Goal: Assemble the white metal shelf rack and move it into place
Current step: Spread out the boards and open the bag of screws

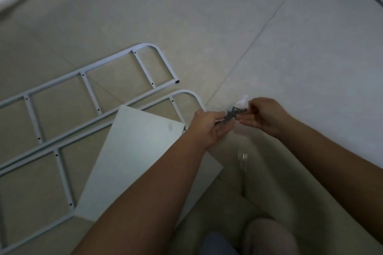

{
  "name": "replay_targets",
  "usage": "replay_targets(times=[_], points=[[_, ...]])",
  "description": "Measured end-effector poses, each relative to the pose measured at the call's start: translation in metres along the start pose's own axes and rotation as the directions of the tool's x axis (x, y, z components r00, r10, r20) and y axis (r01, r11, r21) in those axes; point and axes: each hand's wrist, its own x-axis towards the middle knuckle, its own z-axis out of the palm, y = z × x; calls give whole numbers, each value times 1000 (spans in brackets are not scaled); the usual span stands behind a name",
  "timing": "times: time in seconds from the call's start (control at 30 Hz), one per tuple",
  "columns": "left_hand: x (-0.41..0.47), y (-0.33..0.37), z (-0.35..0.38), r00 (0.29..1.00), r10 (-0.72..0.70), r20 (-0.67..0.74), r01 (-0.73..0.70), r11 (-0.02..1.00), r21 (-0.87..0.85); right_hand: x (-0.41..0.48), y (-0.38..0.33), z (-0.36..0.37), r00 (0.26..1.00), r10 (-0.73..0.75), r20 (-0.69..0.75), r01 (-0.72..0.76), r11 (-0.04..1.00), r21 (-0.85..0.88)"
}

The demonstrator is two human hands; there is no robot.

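- The left hand (208, 125) and the right hand (264, 116) each pinch an end of a small clear bag of dark screws (233, 114).
- Two white ladder-like frames lie flat on the tiled floor (228, 27): the far frame (90, 93) and the near frame (61, 172).
- A white shelf panel (132, 151) lies across the near frame.

Both forearms are extended fwd; L hand (209, 124) & R hand (263, 116) are held close, fingers pinched on screw bag (232, 114)

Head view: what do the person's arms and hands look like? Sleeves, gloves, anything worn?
Left hand and right hand are bare: no gloves, no rings or watch visible. Left forearm and right forearm are bare too, with no sleeve in view up to the frame edge.
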Motion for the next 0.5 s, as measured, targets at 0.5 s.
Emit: replay_targets(times=[0.5], points=[[42, 11, 44, 968, 130, -216, -88, 977, 193, 64, -56, -41, 990, -131, 42, 137, 921, -365]])
